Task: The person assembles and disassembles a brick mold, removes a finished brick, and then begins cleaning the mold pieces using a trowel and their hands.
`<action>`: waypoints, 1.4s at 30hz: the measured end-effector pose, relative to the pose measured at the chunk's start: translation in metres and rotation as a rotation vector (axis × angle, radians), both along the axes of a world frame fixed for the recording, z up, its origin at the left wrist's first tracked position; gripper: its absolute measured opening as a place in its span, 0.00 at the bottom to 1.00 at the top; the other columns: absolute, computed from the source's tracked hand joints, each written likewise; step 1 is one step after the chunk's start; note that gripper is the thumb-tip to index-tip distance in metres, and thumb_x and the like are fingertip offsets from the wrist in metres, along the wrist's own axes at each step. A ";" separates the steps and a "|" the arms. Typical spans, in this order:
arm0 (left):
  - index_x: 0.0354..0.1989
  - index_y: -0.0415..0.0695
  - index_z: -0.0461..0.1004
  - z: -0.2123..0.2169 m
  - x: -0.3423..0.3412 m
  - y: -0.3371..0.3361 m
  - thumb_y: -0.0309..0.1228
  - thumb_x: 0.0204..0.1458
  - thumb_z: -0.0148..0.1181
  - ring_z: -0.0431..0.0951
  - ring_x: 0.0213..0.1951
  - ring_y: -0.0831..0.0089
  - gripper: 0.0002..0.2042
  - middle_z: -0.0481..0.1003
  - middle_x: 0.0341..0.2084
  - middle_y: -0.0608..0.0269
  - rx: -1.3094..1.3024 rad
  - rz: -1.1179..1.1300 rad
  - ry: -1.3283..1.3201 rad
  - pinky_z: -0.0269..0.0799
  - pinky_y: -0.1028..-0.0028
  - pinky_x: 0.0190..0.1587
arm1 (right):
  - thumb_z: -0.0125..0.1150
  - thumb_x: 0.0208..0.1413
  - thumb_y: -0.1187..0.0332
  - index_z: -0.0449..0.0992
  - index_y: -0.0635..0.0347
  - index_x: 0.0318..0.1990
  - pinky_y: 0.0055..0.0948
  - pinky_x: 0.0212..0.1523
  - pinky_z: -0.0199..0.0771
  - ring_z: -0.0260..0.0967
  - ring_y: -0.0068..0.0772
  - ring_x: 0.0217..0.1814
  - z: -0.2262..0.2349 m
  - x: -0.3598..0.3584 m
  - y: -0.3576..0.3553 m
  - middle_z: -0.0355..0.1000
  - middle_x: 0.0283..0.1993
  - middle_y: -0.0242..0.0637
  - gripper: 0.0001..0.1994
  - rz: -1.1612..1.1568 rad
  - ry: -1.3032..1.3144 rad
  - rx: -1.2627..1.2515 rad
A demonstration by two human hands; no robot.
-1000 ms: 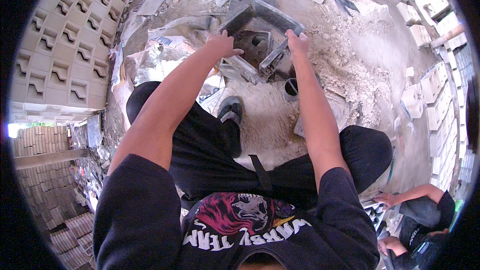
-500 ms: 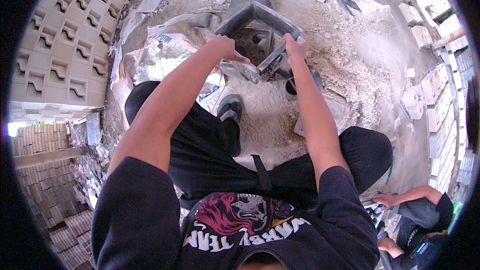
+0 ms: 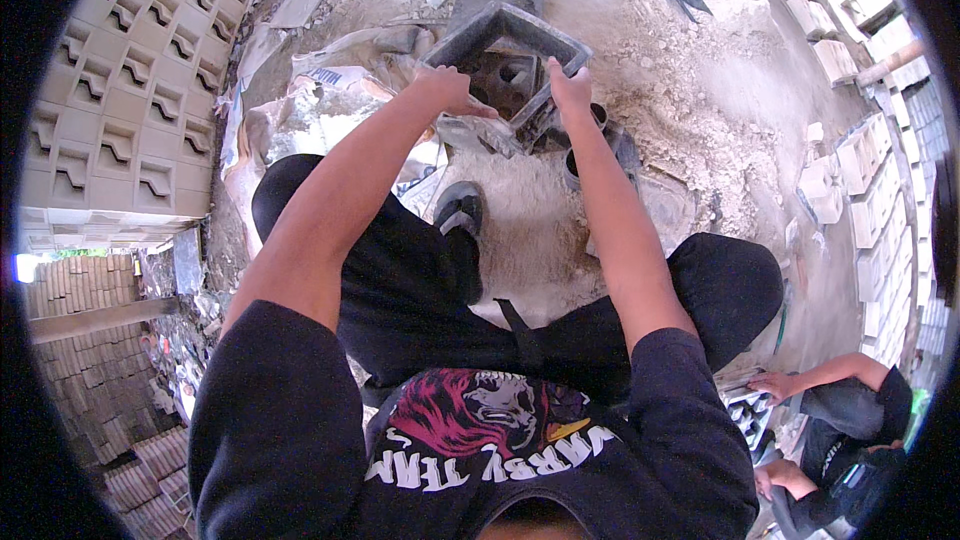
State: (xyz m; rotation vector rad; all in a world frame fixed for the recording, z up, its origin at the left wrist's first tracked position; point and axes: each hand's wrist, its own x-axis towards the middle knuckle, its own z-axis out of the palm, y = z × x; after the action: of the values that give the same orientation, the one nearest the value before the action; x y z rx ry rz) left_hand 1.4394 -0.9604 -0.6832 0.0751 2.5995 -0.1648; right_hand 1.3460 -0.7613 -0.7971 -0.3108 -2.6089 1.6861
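Working the square mould on the sandy ground: left hand curled on near rim, right hand gripping right rim. Next: probably needs steady, even lift.

Outdoor block-making yard. Ground is bare sand and rubble. Patterned concrete vent blocks lie in rows at left; brick stacks lower left; plain blocks stacked along the right edge. A square metal mould sits on the sand. A second person crouches lower right.
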 end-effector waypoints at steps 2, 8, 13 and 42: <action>0.47 0.37 0.73 0.001 -0.003 0.004 0.78 0.36 0.41 0.70 0.53 0.53 0.50 0.71 0.49 0.47 0.026 0.008 0.083 0.64 0.49 0.53 | 0.55 0.50 0.43 0.72 0.71 0.43 0.44 0.53 0.65 0.70 0.57 0.48 0.009 -0.006 0.002 0.73 0.40 0.58 0.32 -0.036 -0.018 0.023; 0.45 0.38 0.74 0.007 0.000 0.021 0.68 0.50 0.39 0.71 0.51 0.54 0.40 0.73 0.45 0.48 0.127 -0.034 0.092 0.60 0.46 0.53 | 0.45 0.57 0.40 0.73 0.72 0.40 0.42 0.44 0.71 0.74 0.49 0.42 0.017 -0.008 0.025 0.74 0.36 0.55 0.34 -0.011 -0.120 -0.001; 0.47 0.41 0.74 0.010 -0.001 0.042 0.67 0.51 0.37 0.70 0.54 0.55 0.38 0.73 0.48 0.50 0.145 -0.036 0.053 0.55 0.43 0.56 | 0.52 0.55 0.45 0.73 0.71 0.36 0.31 0.26 0.74 0.76 0.35 0.28 0.012 0.008 0.032 0.74 0.27 0.45 0.29 0.256 -0.112 -0.170; 0.33 0.26 0.73 -0.062 -0.011 -0.048 0.34 0.44 0.58 0.80 0.34 0.56 0.18 0.76 0.28 0.47 0.794 1.019 0.557 0.78 0.63 0.25 | 0.60 0.44 0.55 0.70 0.70 0.28 0.40 0.40 0.69 0.72 0.50 0.36 0.012 0.019 -0.002 0.72 0.29 0.56 0.21 0.120 0.110 0.080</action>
State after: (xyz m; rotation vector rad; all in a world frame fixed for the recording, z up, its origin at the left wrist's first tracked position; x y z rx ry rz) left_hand 1.4287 -1.0085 -0.7449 -1.1131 2.6728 1.3470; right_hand 1.3654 -0.7631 -0.7856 -0.0591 -2.6531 1.5768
